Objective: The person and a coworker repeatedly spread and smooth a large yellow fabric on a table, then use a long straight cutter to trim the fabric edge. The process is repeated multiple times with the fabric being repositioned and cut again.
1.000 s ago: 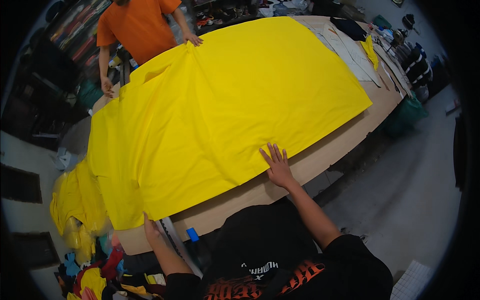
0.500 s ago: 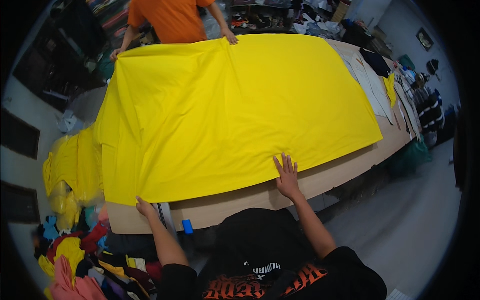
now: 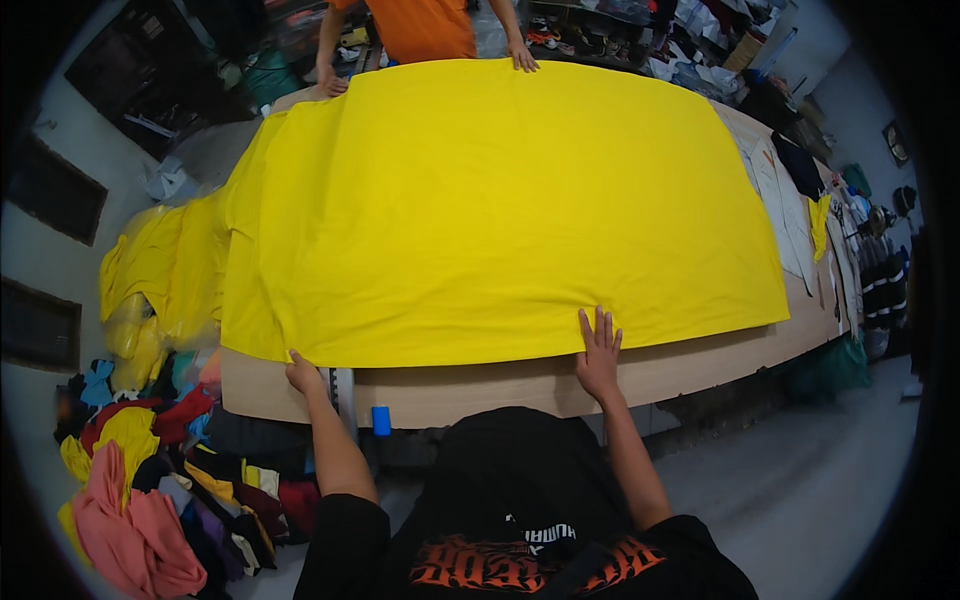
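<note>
A large sheet of yellow fabric (image 3: 490, 200) is spread over a long pale table (image 3: 480, 390), with wrinkles along its left part and near edge. My left hand (image 3: 306, 376) grips the near edge toward the left, its fingers partly hidden. My right hand (image 3: 600, 355) lies with fingers spread on the fabric near that same edge, further right. Beside my left forearm, a pale metal strip (image 3: 342, 395) and a small blue object (image 3: 381, 420) sit at the table's front.
A co-worker in orange (image 3: 420, 25) has both hands at the fabric's far edge. More bunched yellow fabric (image 3: 160, 275) hangs at the left, above piled coloured cloth (image 3: 130, 500). Paper pieces (image 3: 780, 210) and dark cloth (image 3: 798, 160) lie at the table's right end.
My view has shifted and levelled. The fabric's far left part looks smoother and flatter. The co-worker's left-side hand, raised with the fabric half a second ago, is down at the far edge.
</note>
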Demonstrator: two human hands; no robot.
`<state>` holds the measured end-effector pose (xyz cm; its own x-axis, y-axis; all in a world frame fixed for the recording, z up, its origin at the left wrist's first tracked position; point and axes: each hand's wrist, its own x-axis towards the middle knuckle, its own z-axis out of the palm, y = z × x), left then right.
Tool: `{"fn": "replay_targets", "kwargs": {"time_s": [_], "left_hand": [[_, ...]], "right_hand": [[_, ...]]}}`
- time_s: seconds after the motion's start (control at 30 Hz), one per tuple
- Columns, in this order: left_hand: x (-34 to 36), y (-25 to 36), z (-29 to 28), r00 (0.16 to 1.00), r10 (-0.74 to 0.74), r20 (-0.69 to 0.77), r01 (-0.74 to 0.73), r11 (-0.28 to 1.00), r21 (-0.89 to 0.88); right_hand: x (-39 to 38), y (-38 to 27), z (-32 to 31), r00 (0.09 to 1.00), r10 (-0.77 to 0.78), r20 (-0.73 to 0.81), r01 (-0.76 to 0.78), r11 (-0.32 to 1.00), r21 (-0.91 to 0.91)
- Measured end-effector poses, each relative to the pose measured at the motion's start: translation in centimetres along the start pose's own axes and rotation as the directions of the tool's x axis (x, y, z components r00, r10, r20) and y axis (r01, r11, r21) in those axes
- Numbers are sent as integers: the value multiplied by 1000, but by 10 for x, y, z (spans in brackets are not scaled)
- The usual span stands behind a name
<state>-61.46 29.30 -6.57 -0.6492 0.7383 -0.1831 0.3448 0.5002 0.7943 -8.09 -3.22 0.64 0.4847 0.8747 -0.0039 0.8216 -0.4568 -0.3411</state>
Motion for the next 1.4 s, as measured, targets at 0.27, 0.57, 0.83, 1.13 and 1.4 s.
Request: {"fn": "replay_targets", "kwargs": {"time_s": [0.27, 0.57, 0.83, 1.13, 1.4], "left_hand": [[5, -7, 8, 989, 120, 82, -114, 991, -73], [-26, 25, -5, 991, 114, -63, -118, 991, -65], [-20, 21, -4, 986, 139, -88, -137, 990, 30], [-13, 12, -5, 1000, 18, -15, -14, 971, 237], [-14, 19, -5, 987, -155, -41, 158, 983, 96]], "right_hand": [[1, -1, 1, 999, 28, 26, -27, 999, -44], [1, 1, 4, 1000, 17, 20, -16, 998, -64], [0, -1, 4, 1000, -13, -22, 12, 999, -34], [0, -3, 4, 999, -17, -49, 14, 997, -77], [-13, -4, 11, 994, 17, -109, -25, 997, -71]]}}
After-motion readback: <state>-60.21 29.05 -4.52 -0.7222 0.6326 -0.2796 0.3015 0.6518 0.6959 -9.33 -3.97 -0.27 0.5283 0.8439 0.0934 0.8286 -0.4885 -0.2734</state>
